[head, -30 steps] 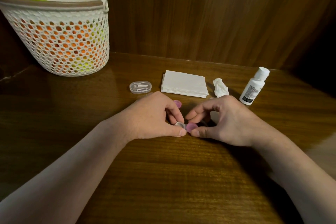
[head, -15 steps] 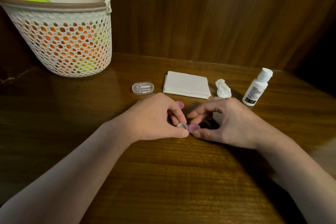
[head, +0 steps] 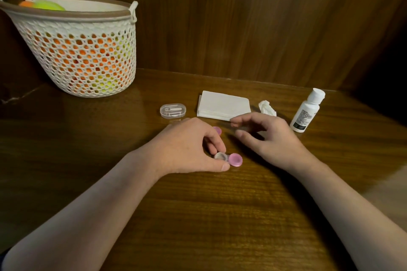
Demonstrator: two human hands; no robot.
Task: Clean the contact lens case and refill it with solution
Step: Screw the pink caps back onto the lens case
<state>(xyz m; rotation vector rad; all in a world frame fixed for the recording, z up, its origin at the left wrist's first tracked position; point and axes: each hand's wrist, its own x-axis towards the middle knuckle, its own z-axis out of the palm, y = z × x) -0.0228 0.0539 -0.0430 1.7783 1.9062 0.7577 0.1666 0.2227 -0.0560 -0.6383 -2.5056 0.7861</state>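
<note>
On the glossy wooden bench [head: 198, 215], the left hand [head: 187, 149] pinches one contact lens case [head: 222, 157], one round well uncapped, the other wearing a pink cap [head: 235, 160]. The right hand [head: 271, 138] hovers loose, grasping nothing. Beyond: one loose pink cap [head: 217, 130], one white solution bottle [head: 307, 110], one mesh basket [head: 77, 50]

Two bare forearms, no sleeves, no rings/watch, left grip [head: 187, 145], right grip [head: 271, 136]

Single head-worn view looks forward and down, close over the table [head: 198, 215].
</note>
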